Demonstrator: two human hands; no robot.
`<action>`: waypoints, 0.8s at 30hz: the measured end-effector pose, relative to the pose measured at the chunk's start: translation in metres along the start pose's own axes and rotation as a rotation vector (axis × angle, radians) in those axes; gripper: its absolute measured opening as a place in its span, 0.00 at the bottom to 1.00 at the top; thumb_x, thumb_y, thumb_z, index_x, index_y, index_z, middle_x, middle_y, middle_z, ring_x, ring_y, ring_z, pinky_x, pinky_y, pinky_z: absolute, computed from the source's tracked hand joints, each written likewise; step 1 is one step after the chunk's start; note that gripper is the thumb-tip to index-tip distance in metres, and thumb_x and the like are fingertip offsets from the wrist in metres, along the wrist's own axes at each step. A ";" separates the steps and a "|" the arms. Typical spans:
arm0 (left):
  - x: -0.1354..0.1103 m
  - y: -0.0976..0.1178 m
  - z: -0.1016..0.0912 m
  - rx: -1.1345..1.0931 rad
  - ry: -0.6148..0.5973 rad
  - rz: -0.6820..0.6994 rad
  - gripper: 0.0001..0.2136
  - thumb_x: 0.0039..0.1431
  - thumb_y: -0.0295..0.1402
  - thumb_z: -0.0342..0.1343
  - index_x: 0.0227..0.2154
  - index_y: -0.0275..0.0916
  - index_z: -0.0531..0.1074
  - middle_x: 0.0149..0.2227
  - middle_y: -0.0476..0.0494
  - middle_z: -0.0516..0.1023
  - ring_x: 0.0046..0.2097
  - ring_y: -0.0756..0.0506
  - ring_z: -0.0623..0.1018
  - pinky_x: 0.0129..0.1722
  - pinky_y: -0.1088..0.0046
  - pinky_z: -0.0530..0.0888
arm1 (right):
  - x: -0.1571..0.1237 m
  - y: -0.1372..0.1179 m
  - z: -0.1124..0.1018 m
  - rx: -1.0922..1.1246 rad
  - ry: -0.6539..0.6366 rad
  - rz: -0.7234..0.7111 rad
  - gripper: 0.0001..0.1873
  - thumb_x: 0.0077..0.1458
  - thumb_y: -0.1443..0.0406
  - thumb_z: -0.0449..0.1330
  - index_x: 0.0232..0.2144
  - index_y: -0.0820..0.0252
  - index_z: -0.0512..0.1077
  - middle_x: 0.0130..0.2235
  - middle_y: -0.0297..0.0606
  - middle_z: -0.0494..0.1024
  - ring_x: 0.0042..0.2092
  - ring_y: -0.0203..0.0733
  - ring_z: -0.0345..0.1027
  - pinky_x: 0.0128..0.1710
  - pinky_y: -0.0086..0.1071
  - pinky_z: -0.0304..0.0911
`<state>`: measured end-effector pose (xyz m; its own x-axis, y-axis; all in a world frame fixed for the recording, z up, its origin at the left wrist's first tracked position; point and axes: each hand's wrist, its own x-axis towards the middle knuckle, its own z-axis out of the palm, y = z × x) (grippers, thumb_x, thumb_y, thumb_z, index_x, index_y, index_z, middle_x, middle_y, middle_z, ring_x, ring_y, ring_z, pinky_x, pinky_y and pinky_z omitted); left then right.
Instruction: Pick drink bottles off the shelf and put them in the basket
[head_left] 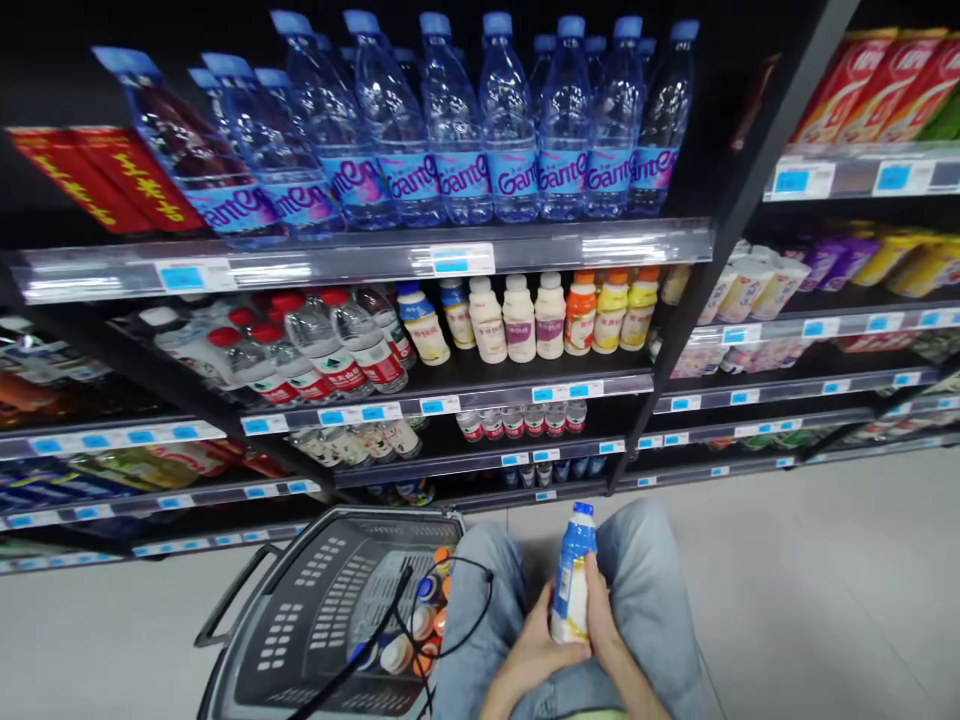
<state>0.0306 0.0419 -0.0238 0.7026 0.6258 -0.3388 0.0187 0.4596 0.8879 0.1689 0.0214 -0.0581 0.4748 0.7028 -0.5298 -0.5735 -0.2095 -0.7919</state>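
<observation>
A small drink bottle [572, 575] with a blue cap, blue upper label and cream body stands upright between my two hands, low in the middle of the view. My left hand [534, 648] cups its lower part from the left. My right hand [611, 620] wraps it from the right, fingers along the side. Both hands are over my knees in light blue jeans. To the left on the floor stands a grey shopping basket [300, 615] holding several small bottles with orange and white caps.
Black store shelves [450, 262] stand in front: large water bottles on top, small milk-drink bottles [525, 318] and red-capped water bottles one shelf down. Further shelves to the right hold cups and packets. Pale grey floor spreads to the right.
</observation>
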 end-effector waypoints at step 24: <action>0.000 0.003 0.006 0.483 0.230 0.032 0.48 0.41 0.33 0.78 0.69 0.42 0.69 0.66 0.34 0.77 0.68 0.30 0.75 0.71 0.51 0.69 | -0.016 -0.019 0.005 0.086 0.045 0.072 0.38 0.32 0.37 0.79 0.37 0.56 0.78 0.32 0.35 0.84 0.37 0.49 0.80 0.39 0.39 0.76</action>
<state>0.0354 0.0396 -0.0191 0.5350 0.7818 -0.3203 0.3634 0.1293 0.9226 0.1694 0.0175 -0.0331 0.4584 0.6564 -0.5991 -0.6617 -0.1980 -0.7232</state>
